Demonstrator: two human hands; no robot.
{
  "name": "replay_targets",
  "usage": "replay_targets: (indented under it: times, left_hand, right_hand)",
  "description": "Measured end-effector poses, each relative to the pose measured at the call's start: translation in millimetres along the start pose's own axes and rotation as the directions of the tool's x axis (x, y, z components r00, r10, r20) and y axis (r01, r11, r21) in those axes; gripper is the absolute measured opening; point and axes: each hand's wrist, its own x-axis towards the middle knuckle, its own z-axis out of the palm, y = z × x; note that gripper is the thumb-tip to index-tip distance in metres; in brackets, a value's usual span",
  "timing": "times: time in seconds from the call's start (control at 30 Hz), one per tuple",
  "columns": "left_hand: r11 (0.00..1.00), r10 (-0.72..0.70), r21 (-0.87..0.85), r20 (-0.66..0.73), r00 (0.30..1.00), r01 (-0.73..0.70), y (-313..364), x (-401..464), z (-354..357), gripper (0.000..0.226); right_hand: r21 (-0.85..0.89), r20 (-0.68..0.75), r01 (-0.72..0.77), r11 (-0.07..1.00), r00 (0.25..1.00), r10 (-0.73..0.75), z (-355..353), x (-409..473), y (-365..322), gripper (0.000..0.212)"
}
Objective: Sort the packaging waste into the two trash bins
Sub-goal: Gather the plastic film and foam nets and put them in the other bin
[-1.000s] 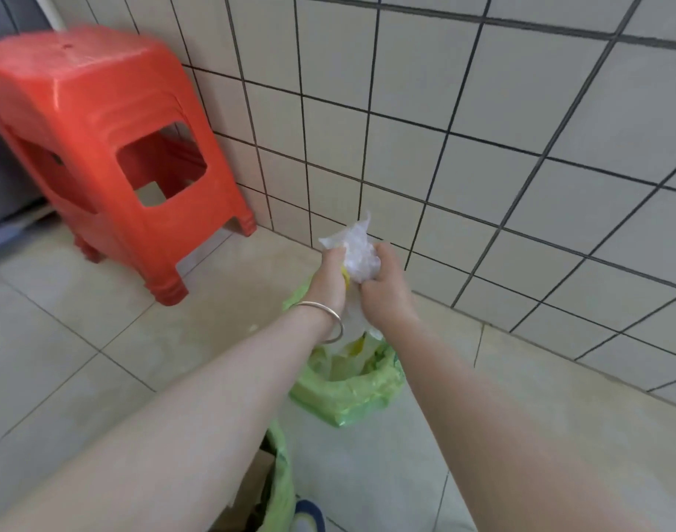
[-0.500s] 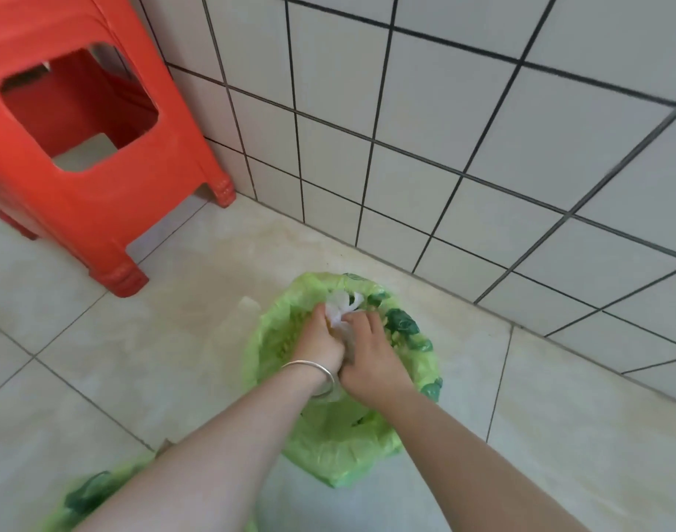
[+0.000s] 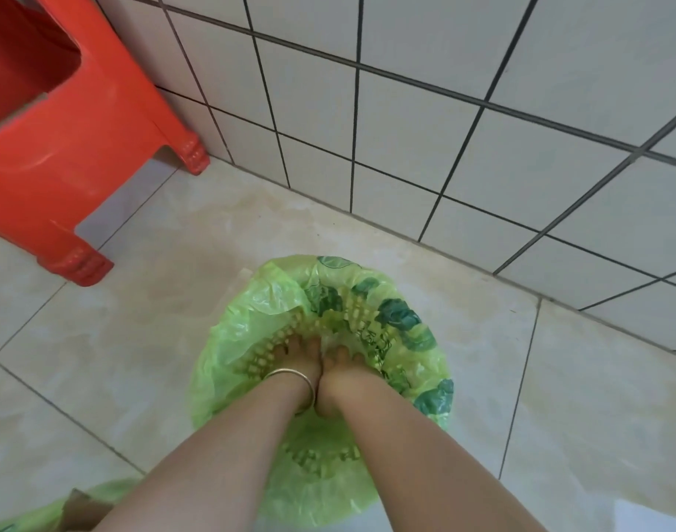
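Both my hands reach down inside the trash bin lined with a green leaf-printed bag (image 3: 401, 320), which stands on the floor by the wall. My left hand (image 3: 298, 359), with a metal bangle on the wrist, and my right hand (image 3: 344, 364) are pressed side by side with fingers curled downward. They hold the crumpled white plastic wrap (image 3: 328, 337), of which only a pale sliver shows between the fingertips. The rest of it is hidden under my hands.
A second green-lined bin (image 3: 18, 518) with a piece of brown cardboard (image 3: 79, 508) peeks in at the bottom left corner. A red plastic stool (image 3: 71, 147) stands at the left against the white tiled wall (image 3: 482, 90).
My hands have gone from chest height down into the green-lined bin with the white wrap. The wrap stood out above my fingers before and is now almost hidden.
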Motion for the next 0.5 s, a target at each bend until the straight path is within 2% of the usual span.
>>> replay_targets:
  times: [0.13, 0.2, 0.27, 0.37, 0.5]
  left_hand:
    - [0.993, 0.011, 0.118, 0.07, 0.997, -0.02, -3.0, 0.6, -0.2, 0.071]
    - [0.996, 0.017, 0.092, 0.039, 0.999, -0.02, -2.7, -6.2, -8.2, 0.066]
    - [1.0, 0.009, 0.007, -0.019, 1.0, -0.009, -3.8, -17.3, -16.8, 0.069]
    - [0.987, 0.001, -0.159, -0.155, 0.988, -0.026, -6.3, -44.7, -33.2, 0.079]
    - [0.984, 0.022, -0.158, -0.33, 0.944, -0.078, -5.7, -95.1, -54.7, 0.077]
  right_hand:
    - [0.007, 0.007, -0.002, 1.0, 1.0, 0.002, -6.2, 2.4, 0.4, 0.069]
    - [0.035, -0.057, 0.02, 0.999, 0.998, -0.018, -15.4, -4.1, -0.4, 0.051]
    - [0.055, -0.157, 0.023, 0.998, 0.987, -0.014, -28.0, -19.0, -2.8, 0.035]
    - [0.066, -0.282, -0.005, 0.998, 0.959, 0.023, -44.8, -53.6, -4.6, 0.033]
    - [0.009, -0.421, 0.011, 1.0, 0.907, -0.006, -60.3, -112.3, -13.2, 0.036]
